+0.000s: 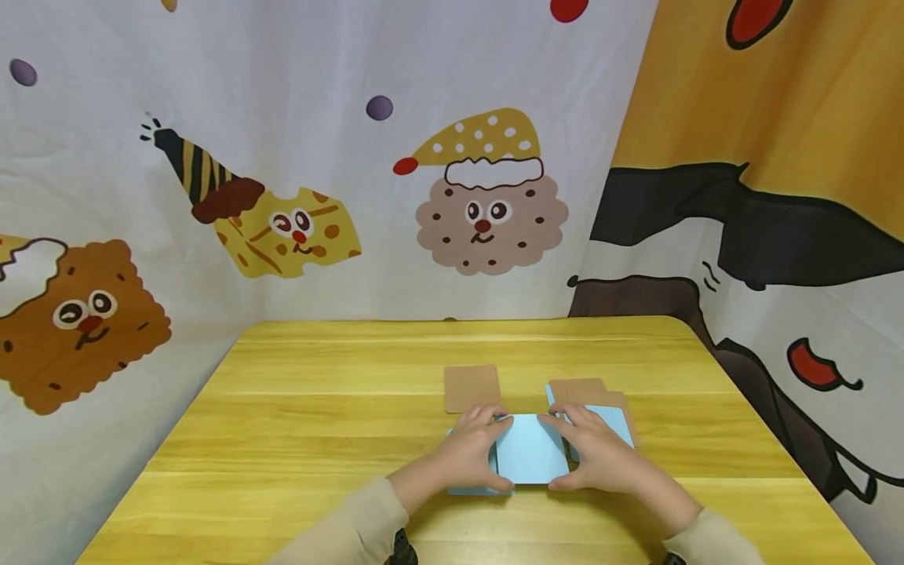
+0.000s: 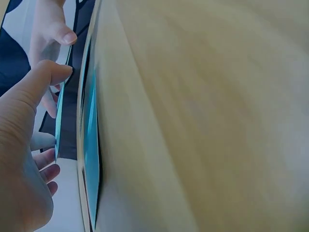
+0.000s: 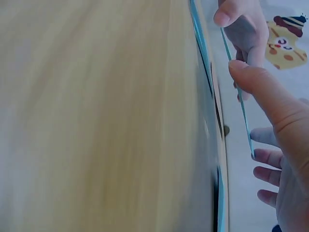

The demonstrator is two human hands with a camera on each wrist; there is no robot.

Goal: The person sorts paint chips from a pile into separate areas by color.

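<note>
A light blue square card [image 1: 531,451] is held flat between my two hands, raised off the table. My left hand [image 1: 468,453] grips its left corners, thumb at the near edge and fingertips at the far edge. On the opposite side my right hand [image 1: 603,459] holds the right corners in the same way. Both wrist views show the card edge-on as a thin strip [image 2: 59,118], apart from the tabletop. Below my left hand lies another light blue card [image 1: 479,492], partly covered by the hand. Blue card [image 1: 616,417] and brown card [image 1: 575,388] overlap beyond my right hand.
A brown square card [image 1: 472,388] lies on the wood-grain table [image 1: 318,408] just beyond my left hand. Behind the table's far edge hangs a curtain [image 1: 304,94] printed with cartoon biscuits and cheese.
</note>
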